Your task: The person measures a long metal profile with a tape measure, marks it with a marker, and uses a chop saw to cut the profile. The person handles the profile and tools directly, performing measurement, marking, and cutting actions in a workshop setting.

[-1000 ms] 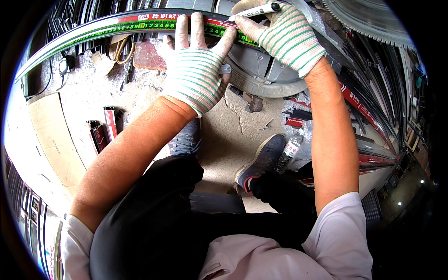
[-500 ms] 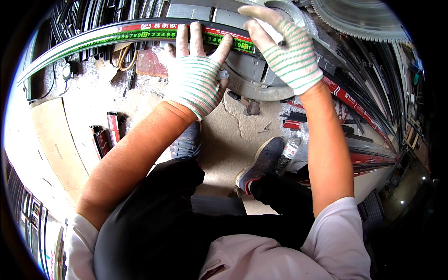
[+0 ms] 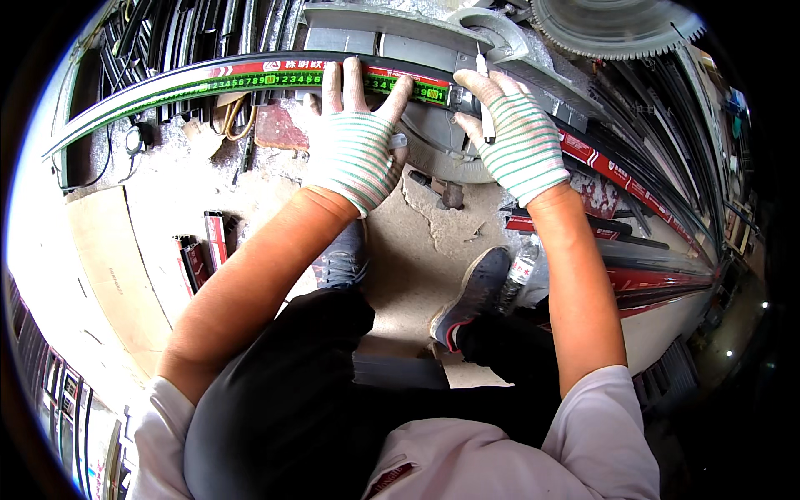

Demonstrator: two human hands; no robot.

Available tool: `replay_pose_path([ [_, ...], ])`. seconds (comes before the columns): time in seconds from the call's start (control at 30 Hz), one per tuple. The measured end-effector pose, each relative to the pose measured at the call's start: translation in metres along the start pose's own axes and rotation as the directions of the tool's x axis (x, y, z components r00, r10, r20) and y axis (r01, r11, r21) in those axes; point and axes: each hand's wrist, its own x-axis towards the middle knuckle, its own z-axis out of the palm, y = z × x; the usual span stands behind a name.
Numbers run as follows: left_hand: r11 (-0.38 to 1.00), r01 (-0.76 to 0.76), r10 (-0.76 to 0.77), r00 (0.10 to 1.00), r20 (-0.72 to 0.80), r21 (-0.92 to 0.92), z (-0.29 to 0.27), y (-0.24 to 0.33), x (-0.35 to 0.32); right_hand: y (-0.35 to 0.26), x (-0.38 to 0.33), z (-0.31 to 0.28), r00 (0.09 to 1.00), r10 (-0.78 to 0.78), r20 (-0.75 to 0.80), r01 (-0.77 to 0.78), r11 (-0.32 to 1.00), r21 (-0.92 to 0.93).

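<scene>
Both my hands wear white knit gloves with green stripes. My left hand (image 3: 357, 154) spreads its fingers over a green tape measure (image 3: 242, 82), pressing it along a long black profile with red film (image 3: 250, 67). A small translucent cap (image 3: 397, 141) sticks out between its thumb and index finger. Close to the tape's right end, my right hand (image 3: 518, 137) is closed round a slim white marker pen (image 3: 483, 75), held roughly upright with a black end toward me. Whether the profile continues beneath the right hand is hidden.
A large toothed saw blade (image 3: 617, 25) is at the upper right, past the grey metal machine base (image 3: 417, 50). Black and red profiles (image 3: 621, 175) fan out on the right. A plastic bottle (image 3: 521, 271) is by my right shoe; cardboard (image 3: 117, 258) lies at left.
My right hand has come down and closer to the profile's right part, and the pen has swung to nearly upright. The left hand stays on the tape; the whole view has shifted slightly.
</scene>
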Motion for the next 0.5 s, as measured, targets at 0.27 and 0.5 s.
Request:
replay_pose_path([
  [0.27, 0.996, -0.075, 0.073, 0.997, -0.022, -0.055, -0.018, -0.010, -0.021, -0.009, -0.018, 0.002, 0.997, -0.060, -0.052, 0.061, 0.998, 0.028],
  [0.5, 0.959, -0.162, 0.128, 0.980, -0.152, -0.234, -0.042, -0.028, -0.043, -0.042, -0.055, 0.009, 0.996, -0.064, -0.056, 0.065, 0.998, 0.012],
])
